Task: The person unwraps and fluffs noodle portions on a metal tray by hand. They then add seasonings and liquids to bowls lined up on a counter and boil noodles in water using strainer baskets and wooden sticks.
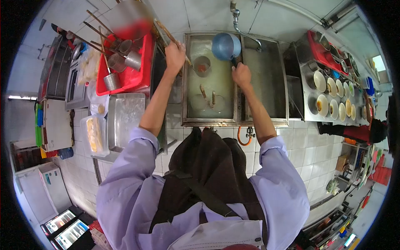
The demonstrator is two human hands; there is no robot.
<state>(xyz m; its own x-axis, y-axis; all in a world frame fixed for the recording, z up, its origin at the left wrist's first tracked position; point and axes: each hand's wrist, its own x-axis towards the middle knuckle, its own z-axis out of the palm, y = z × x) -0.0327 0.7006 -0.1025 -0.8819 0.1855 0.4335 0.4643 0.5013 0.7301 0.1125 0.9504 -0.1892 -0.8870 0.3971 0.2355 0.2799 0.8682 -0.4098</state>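
My left hand (175, 56) is closed round the wooden handle of a noodle strainer (202, 66). That strainer's metal basket sits in the cloudy liquid of the left vat (186, 112), with something reddish inside. In my right hand (241, 76) is the dark handle of a round, bluish saucepan (226, 46). The saucepan is over the vat's back right corner; I cannot tell what it holds. Lower in the same vat, two more round strainers lie mostly under the liquid, their short wooden handles (204, 91) sticking up.
A water tap (236, 18) reaches over the right vat (285, 100). To the left, a red bin (143, 77) holds several metal strainers beside an empty-looking steel tray (125, 123). Several bowls (320, 81) stand on the right counter, near a person in red and black (358, 132).
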